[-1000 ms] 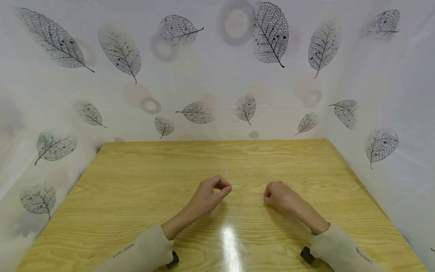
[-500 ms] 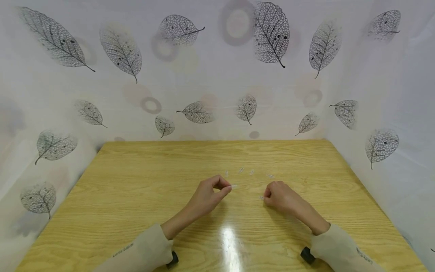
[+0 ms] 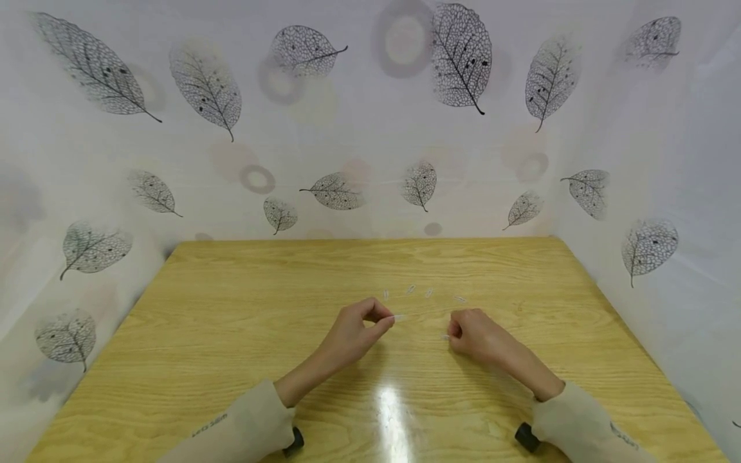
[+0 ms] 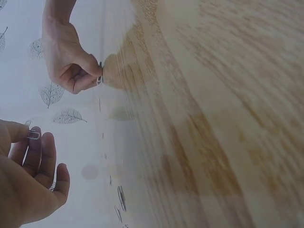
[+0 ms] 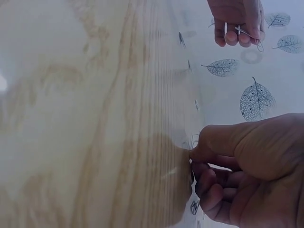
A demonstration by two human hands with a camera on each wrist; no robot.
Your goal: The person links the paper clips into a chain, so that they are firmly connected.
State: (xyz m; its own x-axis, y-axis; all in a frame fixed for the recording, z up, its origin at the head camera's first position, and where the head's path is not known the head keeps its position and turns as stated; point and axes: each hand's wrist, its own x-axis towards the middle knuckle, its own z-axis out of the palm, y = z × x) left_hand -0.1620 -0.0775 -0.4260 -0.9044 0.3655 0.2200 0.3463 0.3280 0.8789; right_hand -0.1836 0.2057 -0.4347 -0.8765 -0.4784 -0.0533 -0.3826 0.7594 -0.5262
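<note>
Resting on the wooden table, both forearms came in from the near edge and angled toward each other, the hands well apart near the middle of the board. The left hand lay with its wrist low and knuckles raised, thumb and forefinger closed together on a small clear paper clip whose end stuck out to the right of the fingertips. From the left wrist view the same clip sat pinched at the thumb tip, the other fingers loosely curved beneath it. The right hand was curled into a loose fist with its knuckles toward the wall, its thumb and forefinger clamped on a second paper clip, which just touched or hovered over the tabletop; which of the two could not be told. The right wrist view showed that clip gripped at the fingertips close against the wood, with the remaining fingers folded under the palm.

Just beyond the hands, four more loose clips lay in a shallow arc on the table, spaced apart from one another. Cream sleeves covered both forearms. A white curtain printed with grey leaves enclosed the table on three sides.
</note>
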